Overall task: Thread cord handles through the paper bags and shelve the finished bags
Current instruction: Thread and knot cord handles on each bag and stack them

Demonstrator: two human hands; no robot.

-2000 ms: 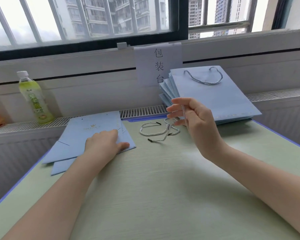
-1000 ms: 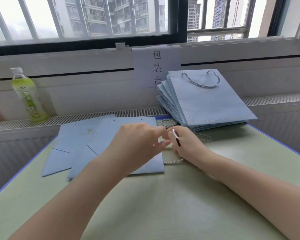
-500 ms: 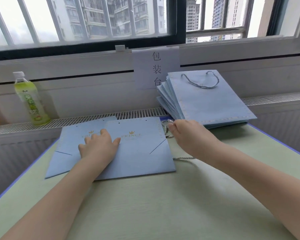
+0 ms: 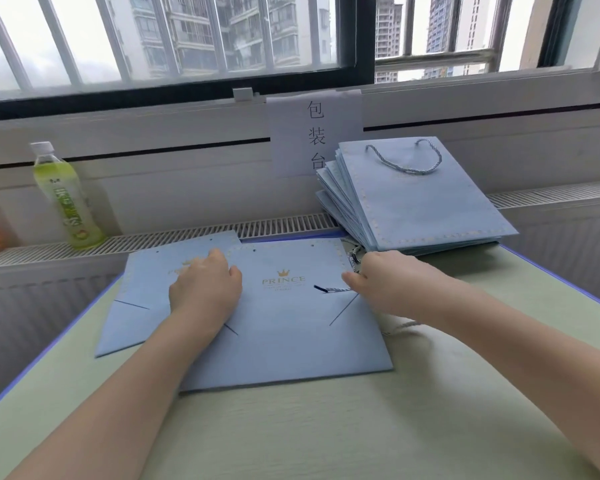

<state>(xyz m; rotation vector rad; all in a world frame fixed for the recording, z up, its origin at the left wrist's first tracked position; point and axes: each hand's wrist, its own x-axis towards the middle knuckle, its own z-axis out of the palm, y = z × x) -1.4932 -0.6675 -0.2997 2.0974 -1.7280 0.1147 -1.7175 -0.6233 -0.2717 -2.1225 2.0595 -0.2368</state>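
— Bag point(image 4: 284, 320) is now lying flat near us on the table point(image 4: 395, 427), pulled off the left pile; our left hand point(image 4: 205, 289) is pressing it, fingers spread.

— And our right hand point(image 4: 392, 282) is pinching the cord point(image 4: 333, 289) onto it, so we're starting threading.

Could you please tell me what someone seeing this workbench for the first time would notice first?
Most striking is the flat blue PRINCE bag at the table's centre, pressed down by the left hand while the right hand holds a striped cord over it. Behind to the right leans a stack of finished bags; a green bottle stands far left.
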